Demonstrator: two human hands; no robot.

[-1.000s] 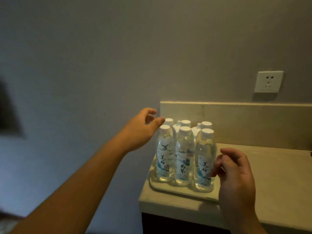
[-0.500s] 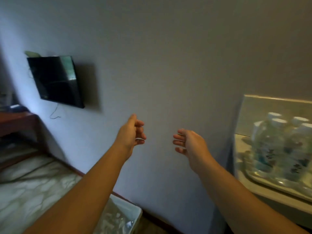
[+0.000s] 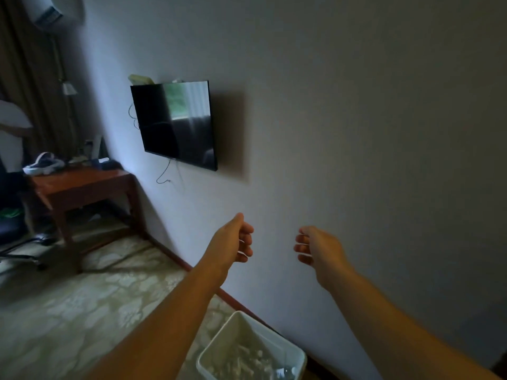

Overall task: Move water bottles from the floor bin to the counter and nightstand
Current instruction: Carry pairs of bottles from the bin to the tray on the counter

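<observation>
My left hand (image 3: 233, 239) and right hand (image 3: 315, 246) hang loosely curled, fingers (image 3: 245, 244) holding nothing. The floor bin (image 3: 219, 349) sits well below them by the wall, about equally far below each. A water bottle (image 3: 285, 372) lies inside at its near corner; its axis is too blurred to judge.

A white floor bin (image 3: 295, 357) stands against the wall, with a clear bottle (image 3: 285, 372) lying inside.

hands (image 3: 270, 246): 2 | bin (image 3: 288, 352): 1 | TV (image 3: 175, 123): 1 | table (image 3: 82, 182): 1
</observation>
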